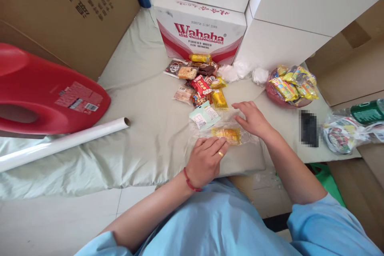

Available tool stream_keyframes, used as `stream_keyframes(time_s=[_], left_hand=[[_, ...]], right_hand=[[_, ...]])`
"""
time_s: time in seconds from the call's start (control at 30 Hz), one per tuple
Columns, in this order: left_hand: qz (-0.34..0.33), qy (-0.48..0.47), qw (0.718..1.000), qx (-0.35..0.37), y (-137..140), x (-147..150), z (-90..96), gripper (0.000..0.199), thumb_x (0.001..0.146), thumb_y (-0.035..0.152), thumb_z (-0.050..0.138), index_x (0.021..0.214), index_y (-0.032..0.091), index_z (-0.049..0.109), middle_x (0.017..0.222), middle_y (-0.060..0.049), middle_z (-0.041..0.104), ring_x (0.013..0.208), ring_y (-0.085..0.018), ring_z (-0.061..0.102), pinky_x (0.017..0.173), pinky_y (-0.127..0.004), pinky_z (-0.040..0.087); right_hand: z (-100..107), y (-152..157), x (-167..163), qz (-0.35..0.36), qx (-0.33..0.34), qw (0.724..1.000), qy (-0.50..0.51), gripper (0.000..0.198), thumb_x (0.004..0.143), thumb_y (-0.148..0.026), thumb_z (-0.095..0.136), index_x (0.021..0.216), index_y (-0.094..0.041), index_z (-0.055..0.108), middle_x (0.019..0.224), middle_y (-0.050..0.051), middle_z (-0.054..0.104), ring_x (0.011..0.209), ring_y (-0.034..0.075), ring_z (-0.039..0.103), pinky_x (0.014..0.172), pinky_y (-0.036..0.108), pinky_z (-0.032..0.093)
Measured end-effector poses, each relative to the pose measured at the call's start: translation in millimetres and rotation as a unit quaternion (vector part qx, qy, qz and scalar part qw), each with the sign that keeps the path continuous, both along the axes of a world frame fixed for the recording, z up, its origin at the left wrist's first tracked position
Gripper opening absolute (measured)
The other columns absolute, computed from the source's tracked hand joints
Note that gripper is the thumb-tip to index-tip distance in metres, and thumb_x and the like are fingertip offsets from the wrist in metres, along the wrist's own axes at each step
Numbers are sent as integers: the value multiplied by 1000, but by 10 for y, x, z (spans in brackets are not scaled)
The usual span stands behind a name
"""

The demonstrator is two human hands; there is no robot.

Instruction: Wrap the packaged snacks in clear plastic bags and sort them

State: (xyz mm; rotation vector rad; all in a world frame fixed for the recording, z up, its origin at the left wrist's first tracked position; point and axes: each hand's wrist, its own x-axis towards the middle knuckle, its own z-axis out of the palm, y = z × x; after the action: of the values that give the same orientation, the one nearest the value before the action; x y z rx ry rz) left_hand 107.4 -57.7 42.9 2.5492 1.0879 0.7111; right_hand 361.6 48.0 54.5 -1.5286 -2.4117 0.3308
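Observation:
My left hand (207, 156) lies palm down at the near edge of a clear plastic bag (250, 138), its fingers stretched flat and touching a yellow-wrapped snack (229, 135). What is under the palm is hidden. Across the bag, my right hand (252, 120) hovers or rests lightly at its right side, thumb and fingers apart, holding nothing visible. A pale green packet with white labels (204, 116) sits on the bag's far left part. Just beyond is a heap of wrapped snacks, among them a red packet (201, 86) and a yellow packet (219, 99).
A Wahaha water carton (201, 34) stands behind the heap. To the right are a bowl of yellow packets (270, 95), a blurred black object (309, 129) and a green-labelled bottle (367, 111). On the left lie a red jug (51, 100) and a white roll (66, 144).

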Motion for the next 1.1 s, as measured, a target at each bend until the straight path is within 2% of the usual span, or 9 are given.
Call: stream_keyframes(time_s=[0.17,0.27,0.43,0.67,0.77,0.87,0.93,1.0,1.1], left_hand=[[-11,110,992,-60,221,281,-220,49,99,10,37,138,24,64,146,-7,64,120,-25,63,89,-43,44],[-15,127,991,-48,216,294,-301,46,101,10,37,137,22,63,147,-6,63,121,-24,63,90,-42,43],[-5,117,993,-29,172,261,-304,40,102,12,43,135,20,64,141,-8,67,120,-24,64,90,-42,44],[-31,-53,996,-65,161,8,-399,42,89,6,49,121,22,71,124,-7,75,114,-22,69,106,-43,47],[78,-194,970,-126,141,-176,-388,36,90,8,46,105,22,74,111,-4,78,105,-19,71,98,-36,52],[289,-316,885,-181,238,-285,-287,25,94,19,47,93,20,72,90,-2,74,84,-16,68,82,-29,53],[370,-352,840,-183,382,-293,-192,27,98,29,47,94,19,72,91,-2,70,85,-16,65,83,-29,52],[371,-338,847,-174,550,-250,-102,34,101,38,46,94,19,73,98,-4,68,95,-18,65,92,-31,51],[314,-231,905,-168,735,-119,-14,28,94,43,59,97,20,75,106,-7,66,109,-24,62,101,-38,48]], right_hand=[[-54,338,-267,-40,-97,994,-30,52,88,-30,72,137,-13,63,97,10,75,99,29,63,88,36,49],[14,315,-300,-17,-133,991,-14,29,91,-27,68,117,-16,74,80,5,71,79,22,62,75,30,46],[192,-184,-251,180,-99,979,-8,26,99,-20,56,115,-20,76,87,6,67,87,20,58,76,27,42],[-100,-787,-188,146,-69,985,-66,45,108,-20,41,146,-36,59,100,5,61,90,20,52,76,28,38],[-220,-850,-184,150,-46,983,-91,49,107,-16,42,146,-41,57,105,5,60,95,21,51,83,31,40],[-243,-878,-212,156,-30,981,-114,50,105,-16,47,147,-40,58,110,8,59,98,22,49,84,33,41],[-227,-888,-237,157,-26,980,-121,49,103,-16,50,145,-39,59,111,9,59,98,23,48,83,34,41],[-209,-892,-260,156,-24,979,-126,48,103,-16,51,144,-39,60,110,9,58,98,23,47,83,34,41],[-204,-890,-282,157,-18,979,-129,46,103,-18,52,143,-39,61,109,9,58,98,24,47,83,35,41]])
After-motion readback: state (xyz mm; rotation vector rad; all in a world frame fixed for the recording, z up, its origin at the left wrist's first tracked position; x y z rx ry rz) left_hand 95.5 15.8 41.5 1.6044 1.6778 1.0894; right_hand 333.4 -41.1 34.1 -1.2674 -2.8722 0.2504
